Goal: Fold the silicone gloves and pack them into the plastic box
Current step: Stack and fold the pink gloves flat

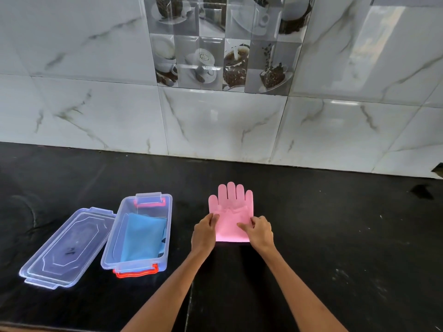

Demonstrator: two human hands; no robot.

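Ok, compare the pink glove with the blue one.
The pink glove lies on the counter; the blue glove sits inside the box. Pink's fingers show, its cuff folded up; blue is a folded bundle. The left hand and right hand hold pink; blue is untouched.

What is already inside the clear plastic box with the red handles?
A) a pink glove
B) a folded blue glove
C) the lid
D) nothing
B: a folded blue silicone glove lies inside the clear plastic box, while the pink glove is on the black counter.
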